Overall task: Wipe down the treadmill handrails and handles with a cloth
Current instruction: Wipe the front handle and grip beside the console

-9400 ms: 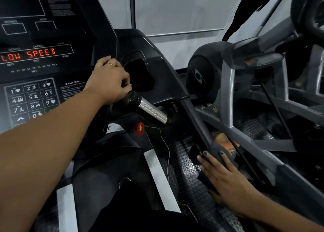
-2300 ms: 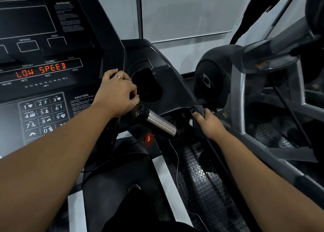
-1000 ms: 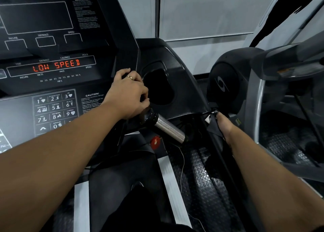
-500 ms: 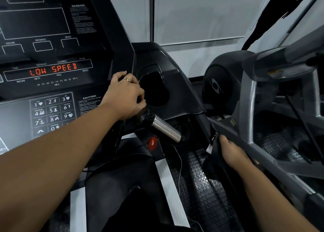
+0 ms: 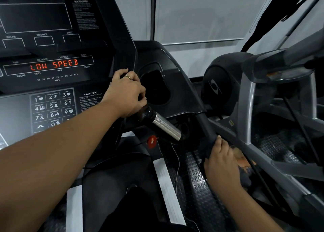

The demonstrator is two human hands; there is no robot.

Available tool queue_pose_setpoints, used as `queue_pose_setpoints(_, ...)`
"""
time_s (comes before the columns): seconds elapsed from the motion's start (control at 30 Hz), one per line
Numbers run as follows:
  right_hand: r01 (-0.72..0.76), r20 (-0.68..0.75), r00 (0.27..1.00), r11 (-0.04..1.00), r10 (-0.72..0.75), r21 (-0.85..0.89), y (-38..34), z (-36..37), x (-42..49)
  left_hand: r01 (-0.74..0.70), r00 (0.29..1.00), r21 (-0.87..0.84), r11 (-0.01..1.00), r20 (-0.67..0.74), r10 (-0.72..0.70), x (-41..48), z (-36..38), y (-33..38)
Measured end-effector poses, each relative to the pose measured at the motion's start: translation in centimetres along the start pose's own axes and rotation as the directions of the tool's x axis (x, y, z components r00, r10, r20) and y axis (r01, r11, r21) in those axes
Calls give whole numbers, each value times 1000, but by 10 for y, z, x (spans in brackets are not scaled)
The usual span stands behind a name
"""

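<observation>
Evidently our left hand [image 5: 126, 94] gripped the handle [image 5: 166, 129] for balance, our right hand [image 5: 221, 163] clamping the cloth [image 5: 204, 146] round the handrail [image 5: 205, 124] beside it.

**Studded rubber flooring [image 5: 198, 179] right of the treadmill [image 5: 168, 184]**

I see black rubber flooring with raised round studs running along the treadmill's right side, just beside its silver edge strip. A thin pale cord [image 5: 177, 163] trails over the studs close to that edge; I cannot tell whether it touches them. Further right of the treadmill, a grey exercise machine [image 5: 249, 108] stands on the same flooring.
</observation>
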State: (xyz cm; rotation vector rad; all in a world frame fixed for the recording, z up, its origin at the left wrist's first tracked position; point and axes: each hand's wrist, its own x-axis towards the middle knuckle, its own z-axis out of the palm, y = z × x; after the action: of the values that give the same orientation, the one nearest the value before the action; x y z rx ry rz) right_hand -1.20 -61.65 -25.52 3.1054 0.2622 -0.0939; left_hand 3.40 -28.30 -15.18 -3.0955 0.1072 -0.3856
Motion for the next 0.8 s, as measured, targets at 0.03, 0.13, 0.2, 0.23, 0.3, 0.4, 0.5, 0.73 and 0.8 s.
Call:
queue_pose_setpoints(0.03, 1, -6, 1000, 1000, -1, -22, -4, 0, 8, 3, 1000, -3, 1000, 1, -3, 0, 0, 0)
queue_pose_setpoints(0.13, -12, -21, 1000, 999, 11, -51, -21, -3, 33, 9, 1000, -9, 1000, 0, -9, 0, 1, -1)
queue_pose_setpoints(0.2, -27, -39, 999, 998, 25, -49, -32, -9, 49, 7, 1000, -6, 1000, -2, -7, 0, 0, 0)
queue_pose_setpoints(0.23, -29, -47, 999, 999, 27, -45, -37, -11, 57, 6, 1000, -6, 1000, -4, -6, 0, 0, 0)
queue_pose_setpoints(0.3, -26, -55, 998, 999, 24, -29, -44, -14, 70, 5, 1000, -6, 1000, -5, -5, 0, 1, 0)
queue_pose_setpoints(0.4, -8, -64, 998, 1000, 7, -17, -47, -13, 80, 3, 1000, 3, 1000, -1, -3, -1, 1, -1)
queue_pose_setpoints(0.5, 29, -83, 996, 999, -26, 44, -40, -10, 79, 1, 1000, 6, 1000, 1, -1, -1, 1, -1)
queue_pose_setpoints(0.73, 89, -172, 984, 979, -57, 184, -15, 10, 39, -1, 1000, -10, 1000, -10, 1, 0, 1, -1)
queue_pose_setpoints(0.8, 87, -178, 983, 967, -44, 238, -8, 11, 25, -1, 1000, -13, 1000, -13, 1, -1, 1, -1)
